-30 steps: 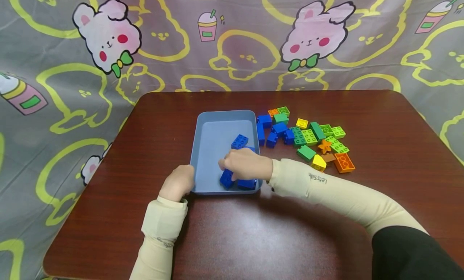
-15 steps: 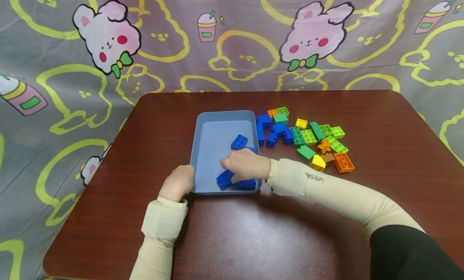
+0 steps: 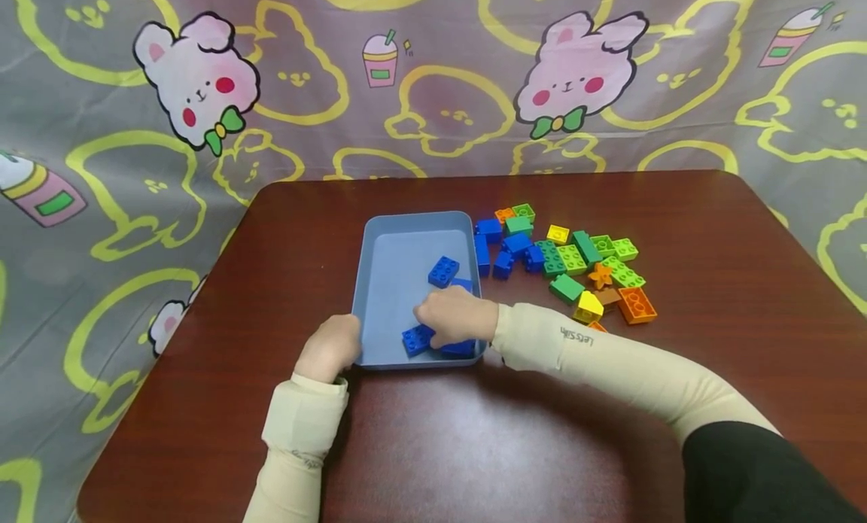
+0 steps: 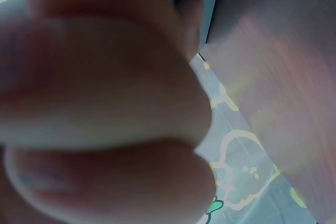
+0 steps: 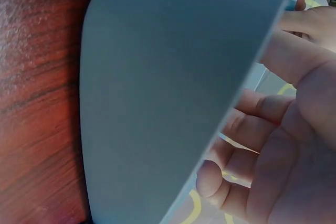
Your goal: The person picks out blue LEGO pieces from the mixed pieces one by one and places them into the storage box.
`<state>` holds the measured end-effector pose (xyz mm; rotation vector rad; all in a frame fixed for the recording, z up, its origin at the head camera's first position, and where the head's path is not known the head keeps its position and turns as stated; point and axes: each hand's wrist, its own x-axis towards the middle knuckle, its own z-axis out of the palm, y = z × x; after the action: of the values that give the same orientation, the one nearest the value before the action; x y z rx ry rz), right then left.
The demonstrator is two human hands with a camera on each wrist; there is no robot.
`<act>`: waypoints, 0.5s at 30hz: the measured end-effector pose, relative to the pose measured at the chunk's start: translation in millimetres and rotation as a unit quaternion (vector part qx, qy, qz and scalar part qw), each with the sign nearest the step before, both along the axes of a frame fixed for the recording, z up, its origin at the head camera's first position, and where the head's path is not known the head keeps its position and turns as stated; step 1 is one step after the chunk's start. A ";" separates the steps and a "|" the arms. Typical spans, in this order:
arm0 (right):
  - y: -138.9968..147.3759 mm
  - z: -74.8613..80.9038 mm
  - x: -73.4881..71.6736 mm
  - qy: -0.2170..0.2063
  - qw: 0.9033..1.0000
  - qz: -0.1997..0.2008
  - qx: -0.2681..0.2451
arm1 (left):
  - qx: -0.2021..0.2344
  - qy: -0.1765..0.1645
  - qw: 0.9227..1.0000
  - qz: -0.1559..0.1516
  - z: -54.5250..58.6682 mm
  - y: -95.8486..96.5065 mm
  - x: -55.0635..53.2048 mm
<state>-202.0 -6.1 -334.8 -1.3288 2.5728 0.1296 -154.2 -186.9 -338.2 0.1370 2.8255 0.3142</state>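
Note:
A shallow blue-grey tray [image 3: 386, 297] lies on the table. My left hand [image 3: 330, 346] grips its near left rim; in the left wrist view the curled fingers [image 4: 105, 87] fill the picture beside the tray's wall. My right hand [image 3: 454, 314] is inside the tray at its near right, holding a studded blue brick [image 3: 416, 340] by its right end, low over the tray floor. In the right wrist view the tray wall [image 5: 163, 87] hides the brick and some fingertips. Another blue brick [image 3: 443, 272] lies just beyond that hand, and further blue bricks [image 3: 458, 349] are partly covered by it.
Right of the tray, loose bricks are scattered: blue [image 3: 516, 244], green [image 3: 567, 288], lime [image 3: 623, 273], yellow [image 3: 588, 307] and orange [image 3: 637, 305], with an orange flower piece [image 3: 600, 275]. A patterned cloth [image 3: 447, 94] hangs behind the dark red-brown table [image 3: 305, 244].
The blue brick at my right hand has turned and slid slightly left in the tray. The left hand keeps its place on the rim. The head view has shifted slightly.

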 end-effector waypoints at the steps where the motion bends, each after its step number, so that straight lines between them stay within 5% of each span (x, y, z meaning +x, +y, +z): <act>1: -0.2 -0.5 0.3 0.003 1.000 -0.001 0.000 | -0.002 0.002 1.000 -0.002 -0.3 0.0 0.0; 15: 7.4 -2.2 2.1 0.038 0.999 0.017 -0.031 | -0.002 0.001 1.000 -0.003 0.4 0.7 2.1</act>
<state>-199.9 1.3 -336.9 -1.4156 2.6380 0.1082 -152.0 -186.2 -337.8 0.1461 2.8267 0.3061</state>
